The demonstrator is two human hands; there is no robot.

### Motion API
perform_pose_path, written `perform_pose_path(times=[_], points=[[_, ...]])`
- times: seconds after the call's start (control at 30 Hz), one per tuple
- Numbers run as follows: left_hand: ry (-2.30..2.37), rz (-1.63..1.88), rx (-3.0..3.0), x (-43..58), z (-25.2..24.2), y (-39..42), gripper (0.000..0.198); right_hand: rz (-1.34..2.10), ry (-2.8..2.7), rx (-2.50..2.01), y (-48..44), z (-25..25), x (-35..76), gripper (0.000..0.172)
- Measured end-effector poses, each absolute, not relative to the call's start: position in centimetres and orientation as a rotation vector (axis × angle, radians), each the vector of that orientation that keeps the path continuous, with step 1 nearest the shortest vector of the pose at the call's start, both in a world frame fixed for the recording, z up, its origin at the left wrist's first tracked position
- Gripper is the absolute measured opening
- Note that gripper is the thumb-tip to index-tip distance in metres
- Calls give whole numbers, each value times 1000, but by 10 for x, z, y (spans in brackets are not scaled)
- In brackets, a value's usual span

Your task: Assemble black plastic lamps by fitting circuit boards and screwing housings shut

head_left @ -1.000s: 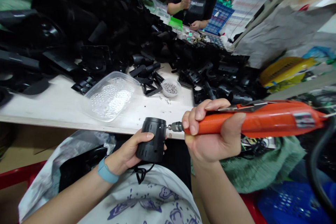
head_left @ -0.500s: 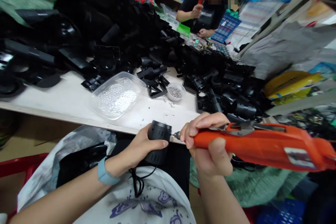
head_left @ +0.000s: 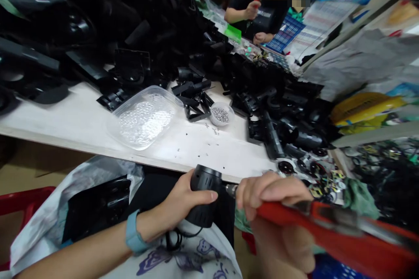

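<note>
My left hand (head_left: pixel 185 198) is closed round a black slotted plastic housing (head_left: pixel 205 183), thumb across its front, just below the table edge over my lap. A black cord (head_left: pixel 173 239) hangs beneath the housing. In my right hand (head_left: pixel 275 200) is an orange-red electric screwdriver (head_left: pixel 330 235), blurred by motion, lying roughly level. Its metal chuck (head_left: pixel 231 189) points left at the housing's right side; whether the bit touches it I cannot tell. On the table a small round cup of screws (head_left: pixel 220 114) stands beside a clear plastic tub (head_left: pixel 145 117) with small shiny contents.
Black plastic parts (head_left: pixel 131 30) are heaped along the back and left of the white table (head_left: pixel 170 152). More parts (head_left: pixel 288 126) and small fan-like pieces (head_left: pixel 286 166) lie on the right. Across the table a co-worker (head_left: pixel 262 17) holds a red tool. A red stool (head_left: pixel 22 209) stands at lower left.
The housing and both hands sit a little lower and further right in view. The screwdriver's rear end has swung downward, and its chuck has moved right along with the housing.
</note>
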State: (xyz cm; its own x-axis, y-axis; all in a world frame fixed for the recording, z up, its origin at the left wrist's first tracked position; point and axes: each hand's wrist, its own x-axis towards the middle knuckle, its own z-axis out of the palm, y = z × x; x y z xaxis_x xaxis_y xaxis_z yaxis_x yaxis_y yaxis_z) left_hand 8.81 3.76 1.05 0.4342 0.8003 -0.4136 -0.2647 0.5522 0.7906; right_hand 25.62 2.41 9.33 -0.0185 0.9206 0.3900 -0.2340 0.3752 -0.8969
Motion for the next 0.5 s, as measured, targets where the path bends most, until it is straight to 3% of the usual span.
perform_pose_path(times=[0.2, 0.37, 0.5], points=[[1033, 790, 905, 93, 15, 50, 53, 953, -1305, -807, 32, 104, 252, 28], [928, 757, 718, 98, 17, 50, 44, 879, -1265, -812, 28, 100, 250, 29], [993, 787, 739, 101, 17, 49, 51, 932, -1294, -805, 28, 95, 252, 25]])
